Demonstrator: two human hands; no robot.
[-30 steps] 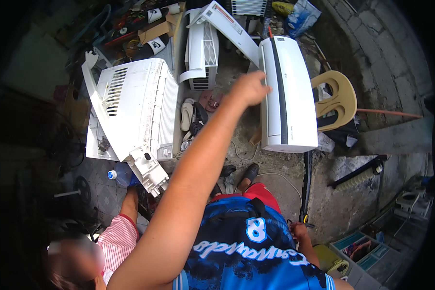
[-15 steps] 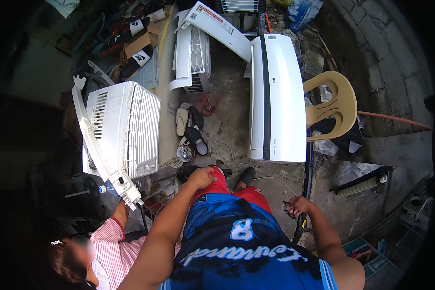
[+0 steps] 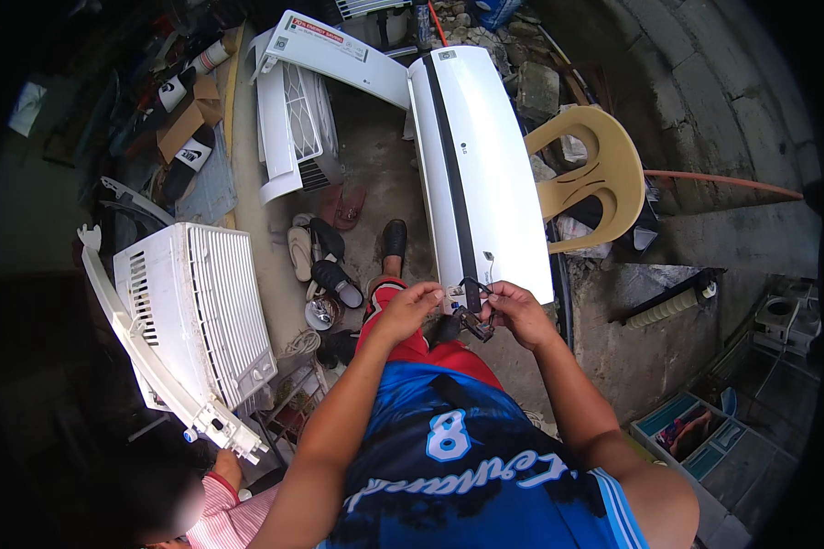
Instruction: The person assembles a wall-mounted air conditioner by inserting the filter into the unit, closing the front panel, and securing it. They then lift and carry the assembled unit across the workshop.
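My two hands are close together in front of my lap, by the near end of a white split-type air conditioner unit [image 3: 494, 156]. In the fingers of my right hand [image 3: 520, 316] is a small dark piece with thin black loops [image 3: 472, 322]; its kind is unclear. My left hand [image 3: 410, 313] is pinched at the left side of that piece, and what sits between its fingertips is too small to make out. A white panel [image 3: 348, 59] angles off the unit's far left end.
A beige plastic chair [image 3: 604, 178] stands right of the unit. At left are a white window-type air conditioner [image 3: 201, 311] and a long white plastic part [image 3: 142, 348], beside another person's hand [image 3: 227, 467]. Shoes [image 3: 337, 282] and a coiled cord [image 3: 302, 343] lie on the ground.
My left hand has left my knee, and my right hand has come in from the right with the dark piece. The hands now meet in front of me. My view has shifted.
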